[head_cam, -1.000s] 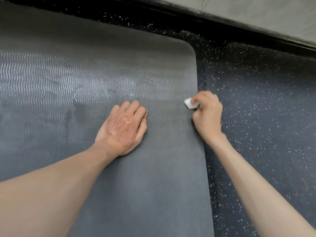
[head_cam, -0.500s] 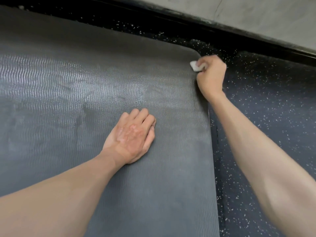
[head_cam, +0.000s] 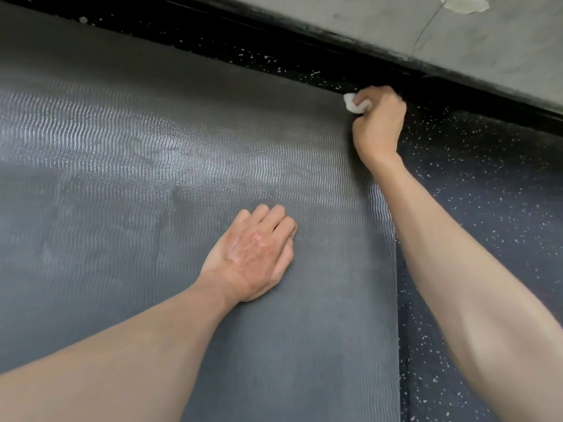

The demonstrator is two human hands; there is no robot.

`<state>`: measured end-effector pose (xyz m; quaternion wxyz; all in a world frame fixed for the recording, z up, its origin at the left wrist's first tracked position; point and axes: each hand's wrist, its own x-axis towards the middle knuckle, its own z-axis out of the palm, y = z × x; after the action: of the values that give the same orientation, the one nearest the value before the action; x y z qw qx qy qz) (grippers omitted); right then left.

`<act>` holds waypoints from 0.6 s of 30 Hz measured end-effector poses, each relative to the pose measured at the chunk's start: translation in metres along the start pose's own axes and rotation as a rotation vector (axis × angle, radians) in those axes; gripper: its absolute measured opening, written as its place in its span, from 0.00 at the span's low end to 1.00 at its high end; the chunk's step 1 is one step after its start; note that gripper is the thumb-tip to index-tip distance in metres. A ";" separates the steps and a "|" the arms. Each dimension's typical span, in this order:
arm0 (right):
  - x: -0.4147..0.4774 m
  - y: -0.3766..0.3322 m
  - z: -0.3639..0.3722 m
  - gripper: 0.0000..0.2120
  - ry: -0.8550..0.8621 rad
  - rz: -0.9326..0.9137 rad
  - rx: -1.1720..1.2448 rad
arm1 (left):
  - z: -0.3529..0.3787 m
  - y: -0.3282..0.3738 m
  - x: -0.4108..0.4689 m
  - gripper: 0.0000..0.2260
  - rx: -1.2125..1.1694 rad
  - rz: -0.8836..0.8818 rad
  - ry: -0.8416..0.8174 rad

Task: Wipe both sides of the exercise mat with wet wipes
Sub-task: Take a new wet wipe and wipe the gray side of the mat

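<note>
At the far corner of the exercise mat (head_cam: pixel 152 178) — wet wipe (head_cam: pixel 353 105) carried up the right edge.
The wipe is clenched in the right hand (head_cam: pixel 379 123), held mid-edge a second ago; the left hand (head_cam: pixel 253 254) is kept flat, fingers relaxed, on the mat — edge judged nearly done.

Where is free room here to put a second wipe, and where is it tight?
Free: the mat left of the left hand; the floor right of the right hand. Tight: the far corner, where that hand grips the wipe beside the black skirting.
</note>
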<state>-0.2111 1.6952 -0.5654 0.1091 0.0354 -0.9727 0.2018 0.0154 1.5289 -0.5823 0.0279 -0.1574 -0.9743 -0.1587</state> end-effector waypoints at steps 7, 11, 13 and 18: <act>0.000 -0.027 0.006 0.21 0.013 0.088 0.053 | 0.003 0.000 0.001 0.11 -0.005 0.004 0.010; -0.049 -0.043 0.017 0.20 -0.075 -0.336 0.104 | 0.003 0.000 -0.001 0.11 0.001 0.017 0.041; -0.046 -0.038 0.013 0.20 -0.063 -0.258 0.118 | 0.004 -0.001 -0.002 0.10 0.001 0.024 0.047; -0.091 -0.046 0.005 0.18 -0.106 -0.417 0.069 | 0.003 -0.001 -0.002 0.10 -0.056 0.018 0.073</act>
<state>-0.1183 1.6532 -0.5722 0.0961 0.2502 -0.9412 0.2058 0.0170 1.5280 -0.5861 0.0603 -0.1608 -0.9664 -0.1911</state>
